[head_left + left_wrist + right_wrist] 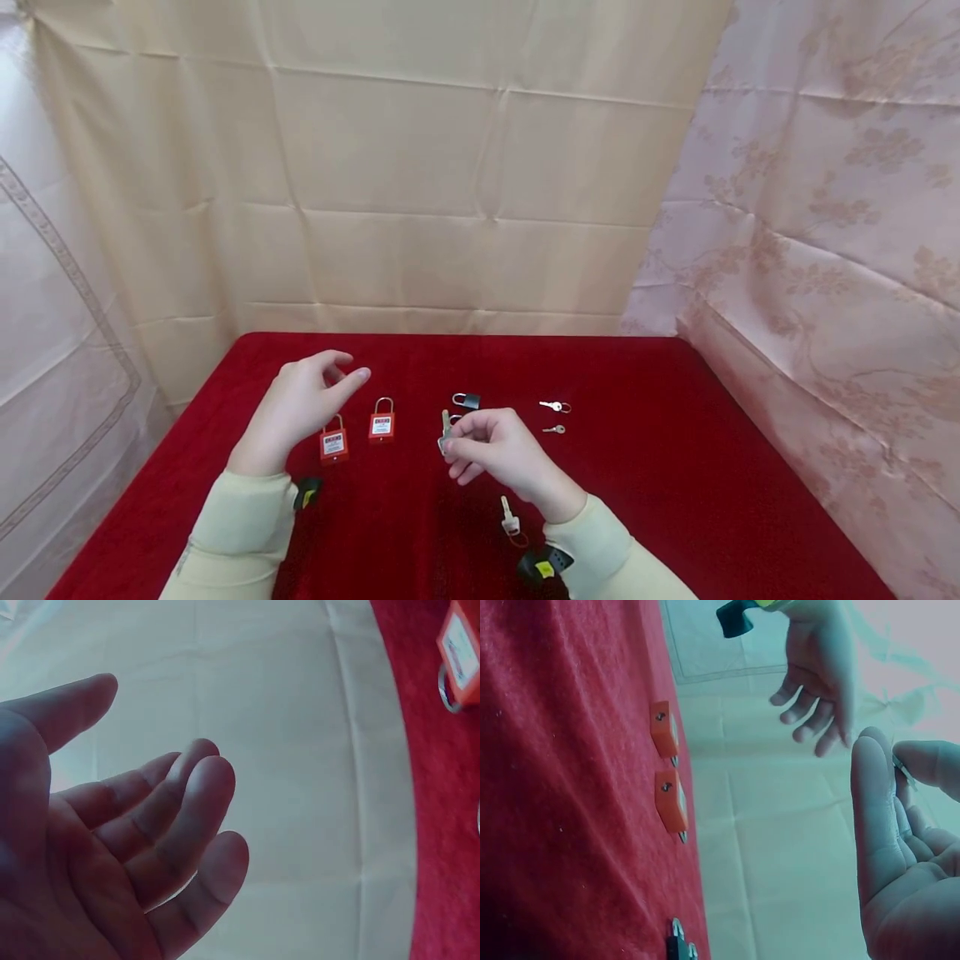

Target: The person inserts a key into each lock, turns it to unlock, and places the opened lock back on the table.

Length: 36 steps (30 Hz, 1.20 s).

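Your right hand (497,450) pinches a slim, pale metal key (446,422), likely light, stiff, slick; hold its head. Left hand (302,402): apart, empty.

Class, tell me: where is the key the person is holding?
In the head view, the held key is slightly left of centre, pinched in the right hand, right of both red padlocks and below a dark padlock.

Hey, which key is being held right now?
The key pinched in the right hand, its blade sticking out past the fingers; the other keys lie on the red cloth.
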Each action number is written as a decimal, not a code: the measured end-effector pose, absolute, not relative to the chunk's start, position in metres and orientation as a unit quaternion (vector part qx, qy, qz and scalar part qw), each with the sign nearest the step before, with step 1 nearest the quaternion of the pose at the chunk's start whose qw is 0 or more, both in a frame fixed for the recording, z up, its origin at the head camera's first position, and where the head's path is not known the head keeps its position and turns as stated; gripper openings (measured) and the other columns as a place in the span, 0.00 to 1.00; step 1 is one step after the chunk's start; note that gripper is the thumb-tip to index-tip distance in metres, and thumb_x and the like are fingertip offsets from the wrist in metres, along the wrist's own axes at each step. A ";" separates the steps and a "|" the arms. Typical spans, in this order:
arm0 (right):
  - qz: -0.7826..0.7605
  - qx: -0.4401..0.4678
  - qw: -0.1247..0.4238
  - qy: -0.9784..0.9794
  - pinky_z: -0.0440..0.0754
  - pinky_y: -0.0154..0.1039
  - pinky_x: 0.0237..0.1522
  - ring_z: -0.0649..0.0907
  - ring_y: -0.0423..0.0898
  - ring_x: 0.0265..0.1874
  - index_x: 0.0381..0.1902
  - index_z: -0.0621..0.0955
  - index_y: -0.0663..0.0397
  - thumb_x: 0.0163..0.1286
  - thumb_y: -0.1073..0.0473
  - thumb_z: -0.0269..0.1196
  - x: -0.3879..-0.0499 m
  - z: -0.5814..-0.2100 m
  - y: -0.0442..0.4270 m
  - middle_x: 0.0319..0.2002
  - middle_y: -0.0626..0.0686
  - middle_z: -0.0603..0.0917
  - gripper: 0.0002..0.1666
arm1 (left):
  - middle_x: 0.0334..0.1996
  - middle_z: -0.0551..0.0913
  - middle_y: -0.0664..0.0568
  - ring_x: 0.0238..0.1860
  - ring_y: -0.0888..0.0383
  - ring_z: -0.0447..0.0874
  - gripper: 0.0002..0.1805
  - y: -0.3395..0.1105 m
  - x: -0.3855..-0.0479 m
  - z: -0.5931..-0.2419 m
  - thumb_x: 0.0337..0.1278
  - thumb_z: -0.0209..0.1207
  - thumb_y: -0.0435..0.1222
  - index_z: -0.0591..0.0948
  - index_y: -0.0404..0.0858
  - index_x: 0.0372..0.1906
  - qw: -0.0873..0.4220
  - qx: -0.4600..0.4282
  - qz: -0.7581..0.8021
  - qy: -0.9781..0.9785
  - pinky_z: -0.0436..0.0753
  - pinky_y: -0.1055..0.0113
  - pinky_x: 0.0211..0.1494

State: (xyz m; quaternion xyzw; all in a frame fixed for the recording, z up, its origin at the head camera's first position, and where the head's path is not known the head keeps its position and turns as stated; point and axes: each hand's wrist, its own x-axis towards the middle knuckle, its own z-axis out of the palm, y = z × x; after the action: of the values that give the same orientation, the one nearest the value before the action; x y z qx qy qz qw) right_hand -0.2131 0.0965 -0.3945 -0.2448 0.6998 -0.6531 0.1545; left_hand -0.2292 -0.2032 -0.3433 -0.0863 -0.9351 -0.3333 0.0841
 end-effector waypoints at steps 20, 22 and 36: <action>-0.665 -0.210 0.187 0.692 0.88 0.43 0.29 0.86 0.46 0.23 0.38 0.82 0.73 0.67 0.69 0.66 -0.210 -0.406 0.085 0.31 0.66 0.86 0.08 | 0.49 0.83 0.32 0.45 0.39 0.84 0.33 -0.231 -0.257 -0.385 0.66 0.62 0.49 0.76 0.23 0.60 -0.010 -0.024 -0.273 -0.962 0.82 0.42 0.49; -0.663 -0.209 0.189 0.693 0.88 0.43 0.28 0.86 0.45 0.22 0.38 0.82 0.73 0.67 0.69 0.66 -0.210 -0.407 0.084 0.31 0.66 0.86 0.07 | 0.47 0.83 0.32 0.43 0.40 0.84 0.32 -0.232 -0.259 -0.390 0.65 0.62 0.49 0.76 0.23 0.58 -0.014 -0.018 -0.268 -0.963 0.82 0.42 0.48; -0.649 -0.208 0.196 0.705 0.88 0.45 0.27 0.86 0.45 0.22 0.37 0.84 0.71 0.66 0.69 0.66 -0.209 -0.412 0.080 0.30 0.65 0.86 0.06 | 0.17 0.77 0.45 0.19 0.51 0.78 0.20 -0.231 -0.257 -0.410 0.59 0.67 0.45 0.76 0.35 0.23 -0.088 0.020 -0.288 -0.953 0.81 0.61 0.23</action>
State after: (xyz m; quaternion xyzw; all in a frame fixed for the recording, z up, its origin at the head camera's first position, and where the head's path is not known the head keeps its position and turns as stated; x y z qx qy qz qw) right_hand -0.2094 0.0796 -0.4123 -0.2078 0.7047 -0.6494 0.1962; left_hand -0.2570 -0.2306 -0.4101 0.0201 -0.9534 -0.2877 -0.0884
